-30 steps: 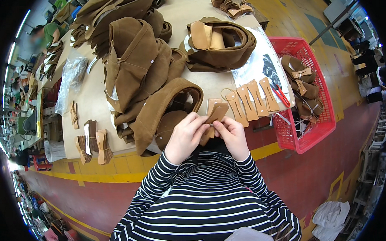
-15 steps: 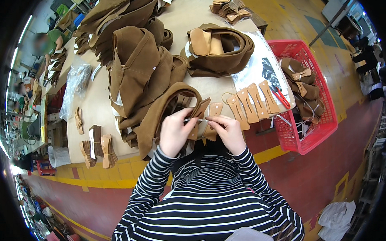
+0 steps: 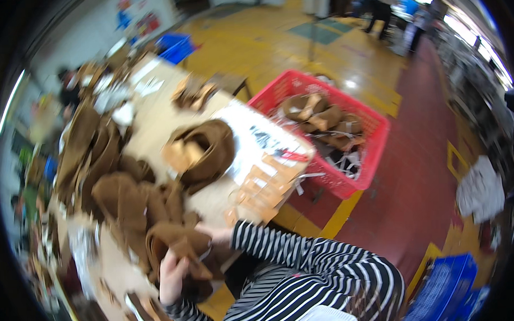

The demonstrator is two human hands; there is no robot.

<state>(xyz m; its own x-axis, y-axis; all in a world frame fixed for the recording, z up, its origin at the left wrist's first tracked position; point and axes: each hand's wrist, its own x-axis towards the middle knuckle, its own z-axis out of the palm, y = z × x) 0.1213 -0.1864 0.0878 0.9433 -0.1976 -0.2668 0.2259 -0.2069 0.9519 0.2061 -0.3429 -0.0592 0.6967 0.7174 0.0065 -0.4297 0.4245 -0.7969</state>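
My left hand point(image 3: 171, 275) is closed at the edge of a brown fabric bundle point(image 3: 160, 236), pinching a tan leather piece point(image 3: 188, 254) that lies against the cloth. My right hand point(image 3: 215, 234) reaches across to the far side of the same bundle; its fingers are smeared by motion and partly hidden. A thin white strip shows faintly near the leather piece. To the right of my right hand, several tan leather pieces point(image 3: 263, 188) lie in a row along the table edge, with red-handled snips point(image 3: 295, 156) just beyond them.
A red plastic basket point(image 3: 375, 135) with brown bundles stands off the table's right edge. On the table point(image 3: 153, 102) are a rolled brown bundle point(image 3: 217, 148), larger brown fabric piles point(image 3: 86, 138), stacked leather pieces point(image 3: 192, 95) and clear plastic point(image 3: 83, 246). A blue crate point(image 3: 175, 47) sits farther back.
My view has swung to the right, bringing in more floor and the whole basket. My hands have moved apart from their meeting over the white strip; the right now lies against the bundle.
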